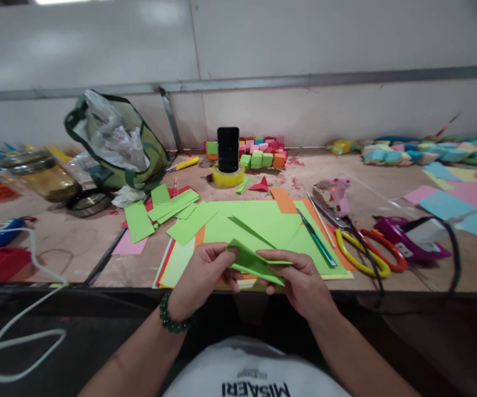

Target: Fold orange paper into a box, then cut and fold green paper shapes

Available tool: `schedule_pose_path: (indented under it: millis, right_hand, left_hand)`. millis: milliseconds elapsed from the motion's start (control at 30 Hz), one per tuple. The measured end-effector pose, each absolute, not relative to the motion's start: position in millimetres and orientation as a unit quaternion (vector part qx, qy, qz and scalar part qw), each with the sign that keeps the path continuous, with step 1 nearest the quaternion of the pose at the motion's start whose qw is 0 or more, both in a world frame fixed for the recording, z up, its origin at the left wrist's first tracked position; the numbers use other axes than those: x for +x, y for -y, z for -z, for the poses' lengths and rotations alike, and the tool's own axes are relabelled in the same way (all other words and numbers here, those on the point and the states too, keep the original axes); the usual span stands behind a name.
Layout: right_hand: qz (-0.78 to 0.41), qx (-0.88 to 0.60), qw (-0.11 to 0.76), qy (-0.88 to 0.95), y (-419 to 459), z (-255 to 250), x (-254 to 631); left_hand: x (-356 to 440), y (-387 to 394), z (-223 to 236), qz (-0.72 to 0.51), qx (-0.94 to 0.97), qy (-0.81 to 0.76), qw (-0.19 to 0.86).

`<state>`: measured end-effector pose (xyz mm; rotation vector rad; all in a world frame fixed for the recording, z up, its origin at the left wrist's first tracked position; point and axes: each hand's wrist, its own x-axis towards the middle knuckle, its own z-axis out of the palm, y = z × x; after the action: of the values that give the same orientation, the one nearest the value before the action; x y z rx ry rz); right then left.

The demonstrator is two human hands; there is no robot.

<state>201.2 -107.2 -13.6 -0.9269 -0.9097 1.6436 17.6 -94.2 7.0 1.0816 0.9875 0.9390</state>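
A folded strip of green paper (250,260) is held between both hands, above the table's front edge. My left hand (209,267) pinches its left end with thumb and fingers. My right hand (298,275) grips the right end, where a flap sticks out. Beneath and beyond lies a stack of coloured paper sheets (255,215), green on top. A teal pen (316,238) and a thin wooden stick (321,220) rest on the right of the stack. Cut green paper pieces (176,208) are scattered at its upper left.
Scissors with yellow and red handles (362,253), a pink glue gun (333,193) and a purple tape dispenser (412,240) lie right. A phone (228,149) stands on a yellow tape roll (228,176). Left are a green bag (151,146), a jar (42,176) and a yellow cutter (186,163).
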Motion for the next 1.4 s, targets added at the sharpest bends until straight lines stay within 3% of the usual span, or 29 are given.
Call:
schedule_pose_path:
  millis: [233, 833, 1167, 1400]
  right_hand:
    - [-0.624, -0.375, 0.527, 0.439, 110.6, 15.3, 200.2]
    - [-0.306, -0.311, 0.53, 0.727, 118.0, 37.2, 207.8]
    - [-0.446, -0.32, 0.563, 0.618, 120.1, 30.1, 199.8]
    - [-0.461, -0.346, 0.537, 0.616, 116.6, 19.8, 202.7]
  left_hand:
    - [21.1, 97.5, -5.1, -0.431, 0.45, -0.407, 0.667]
    - [28.7, 101.8, -10.9, -0.526, 0.372, -0.428, 0.634]
    - [25.9, 97.0, -15.8, -0.503, 0.4, -0.41, 0.647]
    - [17.8, 94.1, -21.4, -0.419, 0.415, -0.397, 0.703]
